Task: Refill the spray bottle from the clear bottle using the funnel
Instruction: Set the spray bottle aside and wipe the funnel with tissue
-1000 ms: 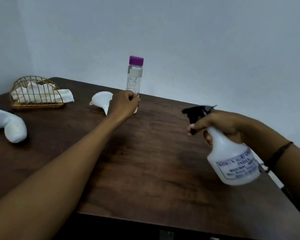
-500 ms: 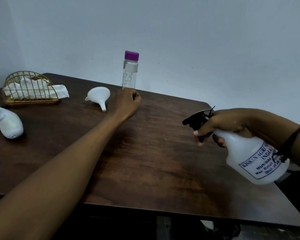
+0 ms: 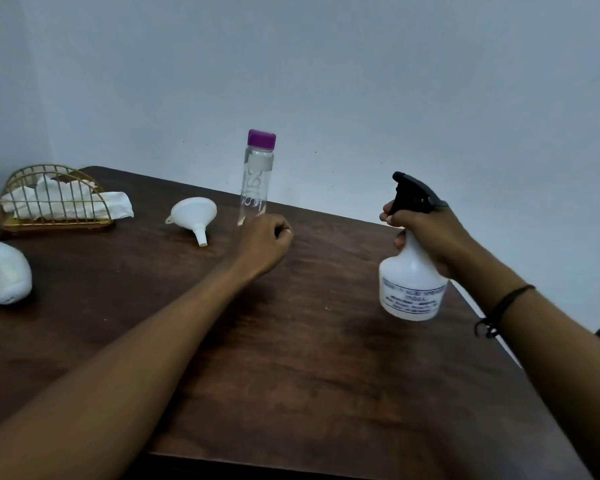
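Now the spray bottle stands up straight over the desk, where before it leaned; the right hand is wrapped tight around its neck. The left hand is curled shut, holding nothing, just in front of the clear bottle. The funnel lies beside it.
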